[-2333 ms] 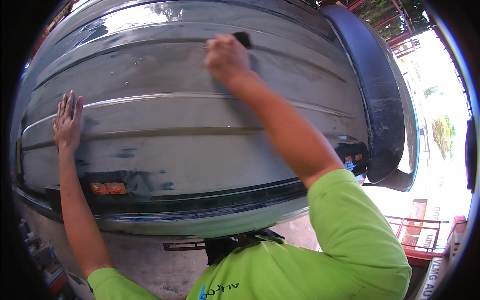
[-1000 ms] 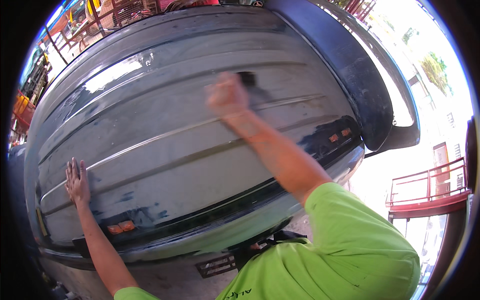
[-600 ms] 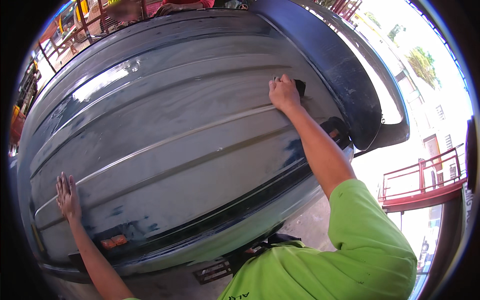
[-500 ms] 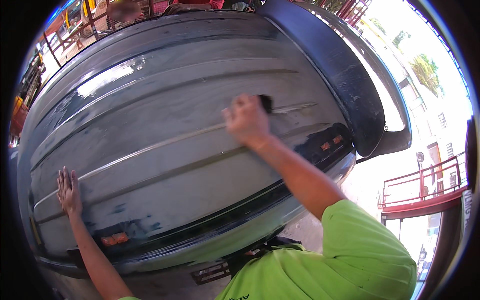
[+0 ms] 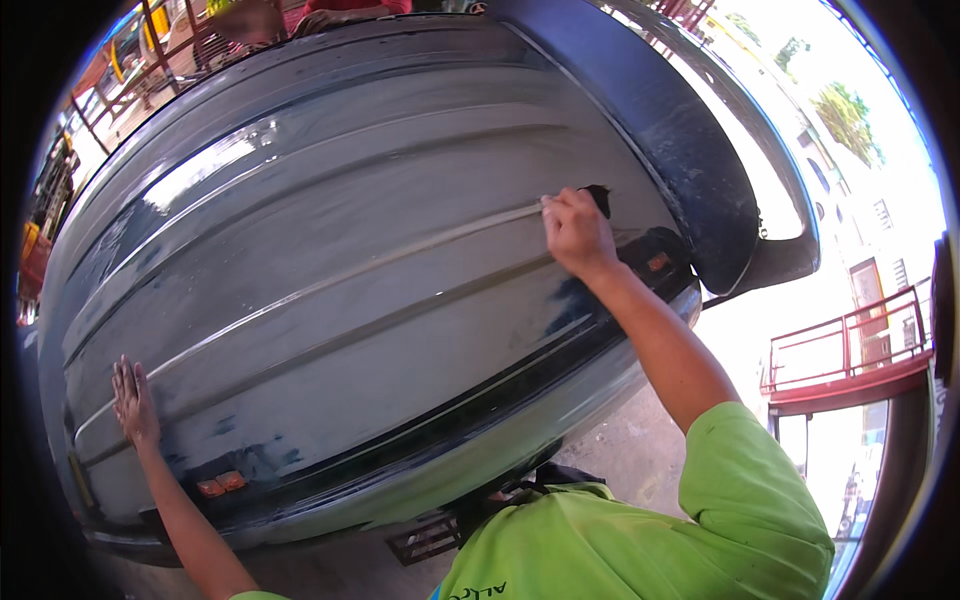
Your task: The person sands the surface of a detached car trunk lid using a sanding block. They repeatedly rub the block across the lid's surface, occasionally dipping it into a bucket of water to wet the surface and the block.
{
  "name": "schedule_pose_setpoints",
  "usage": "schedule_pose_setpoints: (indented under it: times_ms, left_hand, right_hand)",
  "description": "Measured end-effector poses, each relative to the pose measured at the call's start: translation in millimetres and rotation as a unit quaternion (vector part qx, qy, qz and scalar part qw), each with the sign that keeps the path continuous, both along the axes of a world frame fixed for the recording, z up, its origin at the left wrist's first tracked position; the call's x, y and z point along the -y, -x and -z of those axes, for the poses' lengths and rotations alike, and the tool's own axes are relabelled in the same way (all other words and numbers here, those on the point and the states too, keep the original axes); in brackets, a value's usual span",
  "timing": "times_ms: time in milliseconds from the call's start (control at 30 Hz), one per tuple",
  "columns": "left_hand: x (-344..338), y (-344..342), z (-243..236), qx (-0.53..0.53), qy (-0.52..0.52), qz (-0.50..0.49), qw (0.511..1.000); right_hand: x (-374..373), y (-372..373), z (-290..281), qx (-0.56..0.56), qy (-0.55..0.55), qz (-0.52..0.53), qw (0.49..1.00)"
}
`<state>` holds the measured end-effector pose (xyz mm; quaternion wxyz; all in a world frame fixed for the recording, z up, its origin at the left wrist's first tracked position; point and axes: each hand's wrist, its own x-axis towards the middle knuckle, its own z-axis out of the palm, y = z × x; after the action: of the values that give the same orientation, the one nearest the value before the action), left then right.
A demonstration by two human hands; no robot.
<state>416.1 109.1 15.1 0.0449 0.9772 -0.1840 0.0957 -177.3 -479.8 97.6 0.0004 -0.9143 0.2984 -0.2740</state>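
Note:
My right hand (image 5: 580,228) is closed around a black pad (image 5: 600,198), pressing it on the ribbed, dull grey vehicle panel (image 5: 340,220) near the panel's right end, on a raised rib beside the dark curved spoiler (image 5: 700,150). Over at the far left, my left hand (image 5: 135,400) lies flat against the panel with its fingers apart and nothing in it. Below it are small orange pieces (image 5: 220,484) on the panel's dark lower band, with another orange piece (image 5: 658,262) near the right end.
At the top, behind the vehicle, a person in red (image 5: 340,12) is partly visible by red metal framing (image 5: 150,60). A red railing (image 5: 845,385) stands at the right, near a bright open area. Concrete ground (image 5: 640,445) shows below the bumper.
Since half a second ago my right hand has moved right with the pad toward the spoiler. My left hand stays on the panel, sitting slightly lower in the picture as the view shifts.

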Motion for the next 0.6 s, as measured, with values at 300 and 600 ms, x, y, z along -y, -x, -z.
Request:
schedule_pose_setpoints:
  times_ms: [300, 600]
  left_hand:
    - [-2.8, -36.3, 5.8, -0.01, -0.061, -0.032, 0.998]
    - [25.4, 48.3, -16.9, -0.153, -0.058, 0.078, 0.984]
  right_hand:
    - [-174.9, -170.6, 61.4, 0.127, -0.049, -0.199, 0.971]
    - [-1.7, 65.7, -3.3, 0.032, -0.036, 0.078, 0.996]
